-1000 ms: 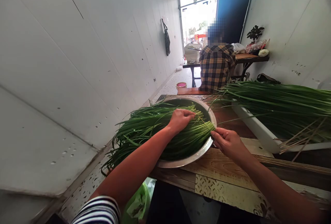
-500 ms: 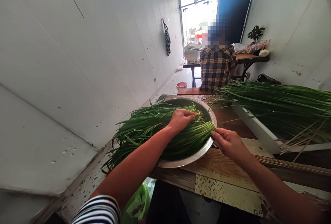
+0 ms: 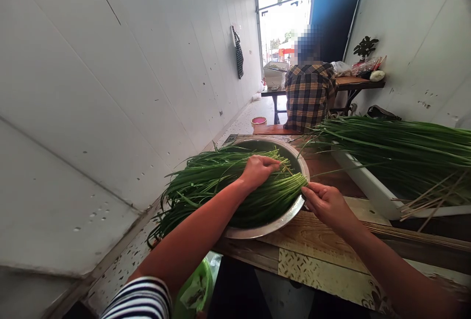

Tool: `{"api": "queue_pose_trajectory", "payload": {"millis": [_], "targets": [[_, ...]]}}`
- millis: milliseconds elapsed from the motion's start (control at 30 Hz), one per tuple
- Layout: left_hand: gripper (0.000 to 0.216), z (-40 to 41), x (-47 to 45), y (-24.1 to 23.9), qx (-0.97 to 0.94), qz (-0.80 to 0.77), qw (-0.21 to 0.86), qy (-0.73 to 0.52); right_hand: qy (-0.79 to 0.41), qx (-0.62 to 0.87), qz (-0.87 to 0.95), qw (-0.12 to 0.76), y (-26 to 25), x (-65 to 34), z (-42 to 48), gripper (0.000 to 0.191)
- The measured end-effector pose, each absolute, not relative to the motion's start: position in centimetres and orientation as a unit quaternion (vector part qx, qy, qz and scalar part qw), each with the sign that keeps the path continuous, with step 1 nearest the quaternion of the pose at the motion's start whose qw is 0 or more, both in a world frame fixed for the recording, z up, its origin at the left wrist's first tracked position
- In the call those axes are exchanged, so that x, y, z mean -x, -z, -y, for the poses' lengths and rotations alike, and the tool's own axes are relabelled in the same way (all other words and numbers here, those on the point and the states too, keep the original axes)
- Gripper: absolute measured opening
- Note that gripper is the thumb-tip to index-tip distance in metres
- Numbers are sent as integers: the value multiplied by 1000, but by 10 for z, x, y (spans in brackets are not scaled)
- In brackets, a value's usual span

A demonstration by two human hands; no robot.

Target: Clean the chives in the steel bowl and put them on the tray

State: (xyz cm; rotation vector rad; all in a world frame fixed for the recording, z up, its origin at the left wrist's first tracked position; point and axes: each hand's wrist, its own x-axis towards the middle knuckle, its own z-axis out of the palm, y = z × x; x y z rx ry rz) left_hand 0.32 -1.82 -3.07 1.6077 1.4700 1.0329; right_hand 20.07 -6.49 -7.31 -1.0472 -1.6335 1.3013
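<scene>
A bunch of garlic chives [image 3: 206, 172] lies in a round metal basin [image 3: 253, 233], pale stem ends to the right and dark leaves hanging over the left rim. My left hand [image 3: 257, 169] reaches over the bunch, thumb and fingertips pinched at the stems. A thin brownish strand shows by those fingertips; its kind is unclear. At the basin's right rim, my right hand [image 3: 326, 203] pinches the cut ends of the nearer stems. Its fingers are closed, and what lies right between the tips is partly hidden.
More chives [image 3: 397, 137] lie across a white tray [image 3: 371, 186] on the right, with thin wooden sticks [image 3: 434, 196] at its corner. The basin rests on a patterned tabletop [image 3: 312, 265]. Below stands a green bin [image 3: 200, 289]. A person in a plaid shirt [image 3: 308, 95] sits ahead, facing away.
Almost nothing differs. The whole view has shifted very slightly, and the seated person's head has moved a little to the left. Both hands keep their places at the chives.
</scene>
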Motion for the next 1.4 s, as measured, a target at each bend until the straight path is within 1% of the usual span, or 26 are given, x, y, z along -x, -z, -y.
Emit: {"api": "queue_pose_trajectory", "payload": {"millis": [200, 300, 367, 433, 533, 600, 667, 733, 867, 933, 1100, 1200, 1267, 1400], "targets": [[20, 23, -5, 32, -653, -544, 360, -385, -494, 423, 647, 398, 74, -201, 67, 37], [18, 29, -7, 25, -704, -502, 381, -327, -493, 427, 645, 398, 73, -200, 68, 38], [19, 31, -5, 18, -746, -475, 370, -285, -501, 424, 641, 398, 72, -199, 67, 37], [19, 28, -1, 14, -774, -487, 299, -272, -510, 419, 636, 399, 72, -199, 67, 36], [21, 15, 7, 16, -765, -579, 114, -258, -510, 420, 638, 397, 74, -200, 65, 34], [22, 8, 10, 23, -758, -618, 20, -209, -502, 421, 643, 397, 74, -201, 65, 33], [20, 4, 11, 29, -764, -625, -28, -157, -498, 420, 646, 398, 74, -202, 66, 33], [19, 5, 9, 32, -773, -620, -54, -125, -501, 421, 646, 392, 73, -202, 67, 33], [23, 14, 2, 29, -766, -625, -104, -110, -509, 421, 642, 388, 71, -200, 67, 33], [23, 16, 1, 26, -758, -635, -107, -103, -507, 420, 643, 391, 71, -200, 67, 34], [19, 15, 3, 26, -759, -640, -72, -100, -506, 412, 644, 400, 76, -200, 64, 36], [15, 14, 4, 28, -747, -652, -43, -124, -509, 407, 644, 400, 79, -201, 63, 36], [14, 13, 4, 30, -748, -645, -42, -149, -513, 404, 642, 401, 80, -201, 63, 35], [19, 15, 0, 31, -753, -620, -47, -215, -513, 407, 641, 400, 77, -200, 64, 35]]}}
